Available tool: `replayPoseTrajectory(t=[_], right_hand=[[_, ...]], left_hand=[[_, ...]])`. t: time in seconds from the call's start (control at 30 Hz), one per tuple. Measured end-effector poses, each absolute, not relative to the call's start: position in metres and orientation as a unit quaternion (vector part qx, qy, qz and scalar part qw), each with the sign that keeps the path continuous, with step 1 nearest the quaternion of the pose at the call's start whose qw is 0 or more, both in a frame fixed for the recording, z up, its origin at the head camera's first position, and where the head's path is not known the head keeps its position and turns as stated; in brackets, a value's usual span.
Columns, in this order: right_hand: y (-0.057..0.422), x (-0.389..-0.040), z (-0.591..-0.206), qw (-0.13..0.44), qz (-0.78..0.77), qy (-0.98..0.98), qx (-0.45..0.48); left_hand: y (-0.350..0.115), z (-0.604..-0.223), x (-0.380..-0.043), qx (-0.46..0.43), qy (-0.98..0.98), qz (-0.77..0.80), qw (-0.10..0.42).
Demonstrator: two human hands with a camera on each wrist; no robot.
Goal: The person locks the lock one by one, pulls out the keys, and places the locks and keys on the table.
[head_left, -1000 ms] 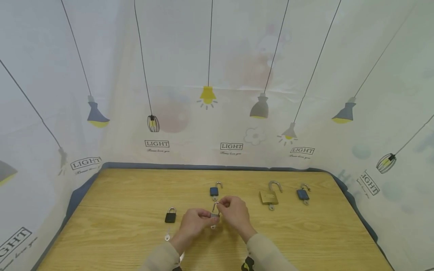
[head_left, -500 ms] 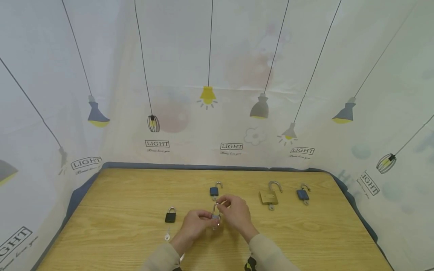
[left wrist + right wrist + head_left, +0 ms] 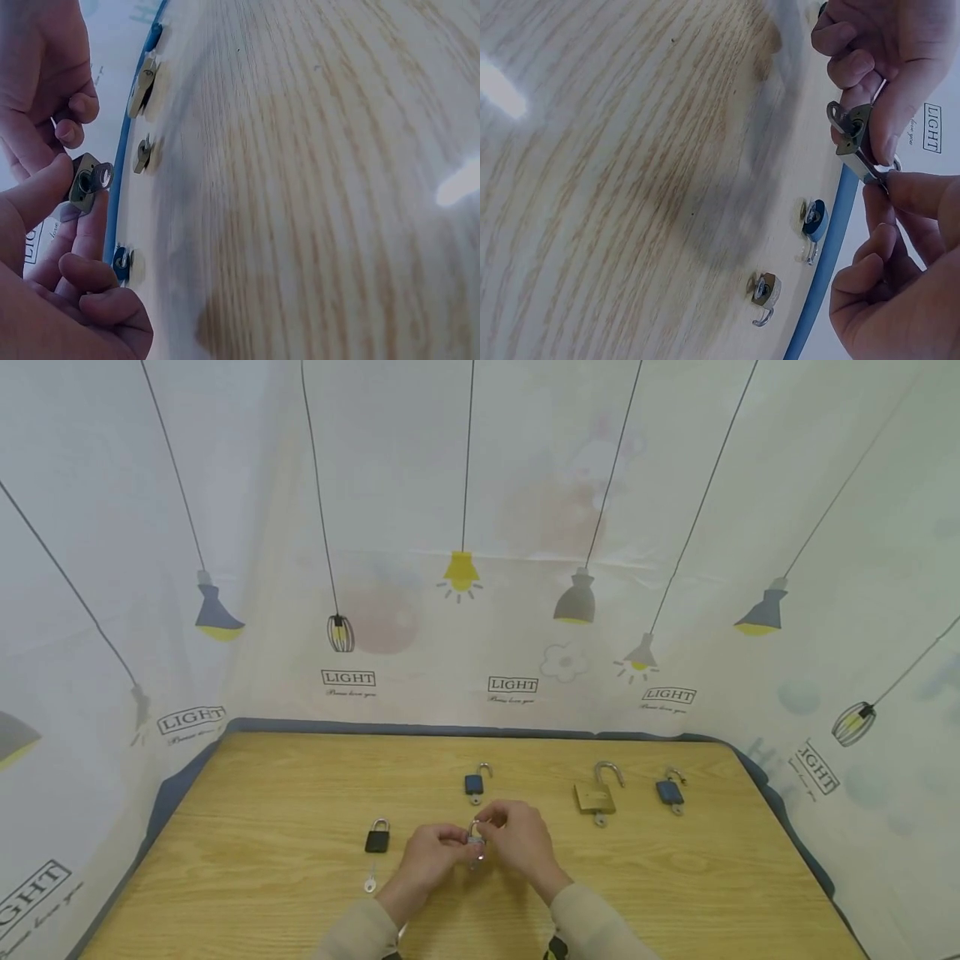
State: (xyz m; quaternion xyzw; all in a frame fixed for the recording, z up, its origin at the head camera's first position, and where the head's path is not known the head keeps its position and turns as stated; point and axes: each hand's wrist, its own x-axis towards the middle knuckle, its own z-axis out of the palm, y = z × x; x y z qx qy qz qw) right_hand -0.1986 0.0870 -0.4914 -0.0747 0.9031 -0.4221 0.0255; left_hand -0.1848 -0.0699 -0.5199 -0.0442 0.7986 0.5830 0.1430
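Near the middle of the table, a small silver padlock point(image 3: 476, 839) is held up between both hands. My left hand point(image 3: 431, 856) grips its body between thumb and fingers, with the thumb lying along one side in the left wrist view. A key point(image 3: 102, 177) sticks out of the padlock's keyhole face. With thumb and forefinger, my right hand point(image 3: 522, 842) pinches the shackle end, and those fingers partly hide the shackle. In the right wrist view the right hand's fingertips point(image 3: 881, 196) are right at the edge of the metal body.
A black padlock point(image 3: 377, 841) with its shackle down lies left, a loose key point(image 3: 371, 883) below it. Beyond the hands lie a blue padlock point(image 3: 474, 784), a brass padlock point(image 3: 594, 797) and another blue one point(image 3: 669, 791), shackles raised, keys inserted. Printed sheeting point(image 3: 420, 702) stands behind the table.
My right hand has come down slightly, and less of the shackle shows above the padlock's body. The left hand keeps its grip, nearly in the same place. The other padlocks have not moved.
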Motion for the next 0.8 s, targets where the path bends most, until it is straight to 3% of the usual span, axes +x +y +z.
replayPoseTrajectory(t=[0.3, 0.6, 0.8], right_hand=[[0.092, -0.194, -0.495, 0.018, -0.441, 0.896, -0.058], [0.098, -0.181, -0.509, 0.096, -0.490, 0.862, -0.083], [0.096, -0.179, -0.516, 0.105, -0.510, 0.848, -0.094]], left_hand=[[-0.080, -0.519, -0.190, -0.022, 0.788, 0.601, 0.134], [-0.084, -0.516, -0.191, -0.030, 0.776, 0.617, 0.125], [-0.084, -0.516, -0.191, -0.034, 0.777, 0.616, 0.123]])
